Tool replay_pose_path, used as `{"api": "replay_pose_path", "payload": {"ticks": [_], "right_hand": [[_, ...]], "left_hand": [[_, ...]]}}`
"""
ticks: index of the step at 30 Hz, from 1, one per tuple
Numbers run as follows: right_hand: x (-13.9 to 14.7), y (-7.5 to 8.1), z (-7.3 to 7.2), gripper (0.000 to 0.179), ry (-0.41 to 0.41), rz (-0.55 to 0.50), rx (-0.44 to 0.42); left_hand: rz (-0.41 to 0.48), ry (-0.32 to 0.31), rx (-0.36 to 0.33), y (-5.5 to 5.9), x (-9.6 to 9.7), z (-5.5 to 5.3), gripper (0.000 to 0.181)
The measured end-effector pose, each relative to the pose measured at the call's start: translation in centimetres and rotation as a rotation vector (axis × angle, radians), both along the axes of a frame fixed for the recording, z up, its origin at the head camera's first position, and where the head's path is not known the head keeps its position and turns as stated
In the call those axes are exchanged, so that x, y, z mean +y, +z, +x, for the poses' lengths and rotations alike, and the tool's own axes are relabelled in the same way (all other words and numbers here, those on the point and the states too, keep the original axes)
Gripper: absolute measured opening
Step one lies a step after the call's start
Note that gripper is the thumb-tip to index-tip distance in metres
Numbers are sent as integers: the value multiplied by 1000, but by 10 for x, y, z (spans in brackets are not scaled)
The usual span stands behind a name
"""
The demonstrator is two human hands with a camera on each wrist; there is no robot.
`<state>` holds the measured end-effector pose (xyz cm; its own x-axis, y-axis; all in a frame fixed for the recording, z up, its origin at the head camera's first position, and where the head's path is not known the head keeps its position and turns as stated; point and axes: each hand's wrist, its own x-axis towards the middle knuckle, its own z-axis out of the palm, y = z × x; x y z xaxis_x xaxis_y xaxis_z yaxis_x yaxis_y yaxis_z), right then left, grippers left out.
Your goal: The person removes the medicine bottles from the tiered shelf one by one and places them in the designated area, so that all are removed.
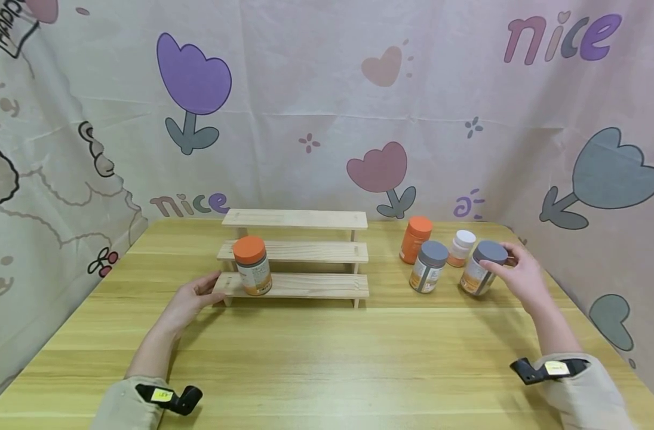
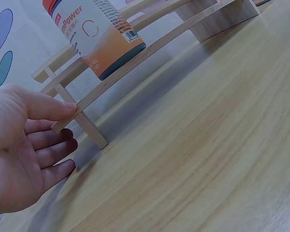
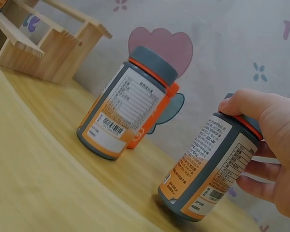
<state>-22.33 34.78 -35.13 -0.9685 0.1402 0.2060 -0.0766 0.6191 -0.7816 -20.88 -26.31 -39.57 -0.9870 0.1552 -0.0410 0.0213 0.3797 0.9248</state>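
Observation:
My left hand (image 1: 191, 301) pinches the left end of the lowest step of a three-tier wooden rack (image 1: 316, 285), thumb on top and fingers beneath. On that step, near the left end, stands a supplement bottle with an orange lid (image 1: 254, 266); its label faces the left wrist view. At the right, my right hand (image 1: 522, 278) grips a grey-lidded supplement bottle (image 3: 210, 169) around its lid, thumb on the near side. That bottle leans slightly, and whether its base touches the table I cannot tell.
Left of the gripped bottle stand another grey-lidded bottle (image 1: 429, 267), an orange bottle (image 1: 415, 240) and a small white-capped bottle (image 1: 461, 248). All are on the wooden table (image 1: 327, 370), right of the rack. A printed cloth (image 1: 294, 77) hangs behind the table and along its sides.

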Motion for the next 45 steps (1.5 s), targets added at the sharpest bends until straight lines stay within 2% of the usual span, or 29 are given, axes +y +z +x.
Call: {"api": "replay_pose_path", "payload": {"ticks": [16, 33, 40, 45], "right_hand": [[-2, -14, -4, 70, 5, -31, -11], [1, -8, -1, 72, 66, -36, -55], [1, 5, 4, 71, 40, -40, -8], [-2, 14, 6, 64, 21, -44, 104]], "left_hand": [[-10, -5, 5, 2, 1, 0, 70], [-6, -2, -2, 3, 1, 0, 69], [-9, -1, -3, 2, 0, 0, 71], [-5, 1, 0, 1, -1, 0, 71]]}}
